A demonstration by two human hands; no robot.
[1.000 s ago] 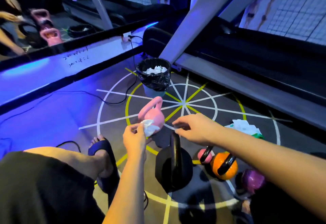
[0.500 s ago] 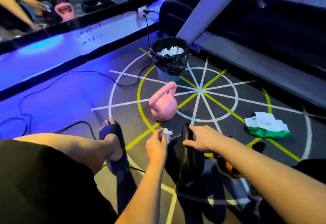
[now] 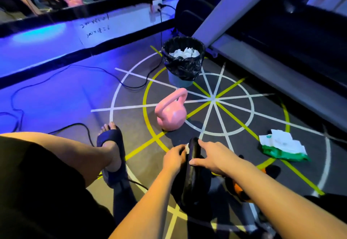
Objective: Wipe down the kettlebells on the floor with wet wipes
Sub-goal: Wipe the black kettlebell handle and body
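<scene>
a small bin [image 3: 180,81] lined with a black bag stands on the grey floor just beyond the hub of white and yellow painted lines [image 3: 213,99], crumpled white paper [image 3: 185,52] inside. a black cable [image 3: 131,86] trails from a wall plug [image 3: 159,5]. a treadmill [image 3: 281,32] flanks the right, and a dark slipper [image 3: 110,139] is at left.

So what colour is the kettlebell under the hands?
The kettlebell is black; head view shows it.
</scene>
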